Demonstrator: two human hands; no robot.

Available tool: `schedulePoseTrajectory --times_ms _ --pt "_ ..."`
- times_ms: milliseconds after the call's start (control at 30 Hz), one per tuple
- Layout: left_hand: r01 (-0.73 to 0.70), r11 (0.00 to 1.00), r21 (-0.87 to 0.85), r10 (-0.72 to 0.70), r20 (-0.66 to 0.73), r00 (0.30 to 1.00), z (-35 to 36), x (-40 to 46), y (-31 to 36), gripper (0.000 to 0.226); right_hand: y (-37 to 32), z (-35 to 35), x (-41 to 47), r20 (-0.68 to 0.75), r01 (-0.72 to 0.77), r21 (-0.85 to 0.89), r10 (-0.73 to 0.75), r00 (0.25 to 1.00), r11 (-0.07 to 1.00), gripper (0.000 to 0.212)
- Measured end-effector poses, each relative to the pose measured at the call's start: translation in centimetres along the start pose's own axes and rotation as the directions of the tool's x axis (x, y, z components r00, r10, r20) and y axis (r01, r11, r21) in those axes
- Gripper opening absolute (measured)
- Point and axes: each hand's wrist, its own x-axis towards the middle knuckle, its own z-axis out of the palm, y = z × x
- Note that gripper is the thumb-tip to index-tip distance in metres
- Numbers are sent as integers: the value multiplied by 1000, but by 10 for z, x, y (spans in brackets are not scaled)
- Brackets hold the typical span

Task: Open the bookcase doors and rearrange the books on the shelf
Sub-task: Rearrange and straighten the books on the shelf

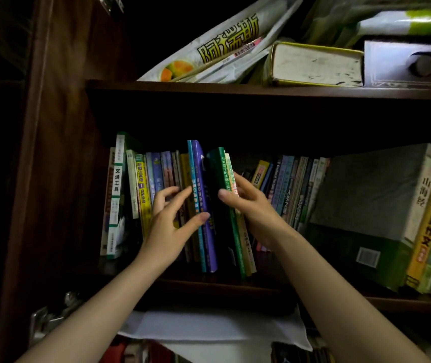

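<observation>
Both bare arms outstretched, left hand point(168, 221) and right hand point(248, 205) fingers loosely spread.

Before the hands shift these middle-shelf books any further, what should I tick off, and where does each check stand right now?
1. Bookcase door out of the way: ok, middle shelf fully exposed.
2. Left hand on books: ok, fingers touch the blue and purple books.
3. Right hand grip: ok, it holds the green book.
4. Gap between the two groups: ok, dark opening visible.
5. Right-side books stable: not ok, they lean.
6. Shelf depth behind the books: cannot tell, too dark.
</observation>
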Motion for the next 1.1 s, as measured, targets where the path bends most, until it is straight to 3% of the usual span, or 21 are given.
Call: schedulePoseTrajectory --times_ms 100,167,233,400,567,700,767,867,1100 --pt "-1 1000 -3 1 20 1000 0 1 -4 89 14 -14 -17 190 -129 -114 149 970 985 122" --pt "1 1000 -21 0 18 1000 1 1 -7 97 21 -18 -19 304 -132 -187 185 935 974 135" --pt "-7 999 -37 7 12 1000 2 2 -8 95 22 -18 -17 357 -128 -208 197 913 970 131" --pt "-33 998 -46 32 -15 999 3 4 -9 76 23 -8 -4 267 -144 -262 216 939 954 111" --pt "-49 998 -49 44 -82 996 8 9 -7 54 33 6 7 139 -109 -398 178 974 911 136" --pt "-87 996 -2 86 -95 992 6 8 -10 63 32 -2 0 224 -79 -378 174 959 923 120" --pt "-83 996 28 86 -89 992 3 7 -10 60 38 -5 -5 306 -135 -310 233 923 941 124" --pt "-52 999 -8 52 -46 998 0 5 -8 48 42 -2 -4 309 -172 -315 272 911 933 134" --pt "-60 996 -68 59 -7 998 0 5 -7 48 44 -3 -1 353 -119 -323 236 906 939 134"
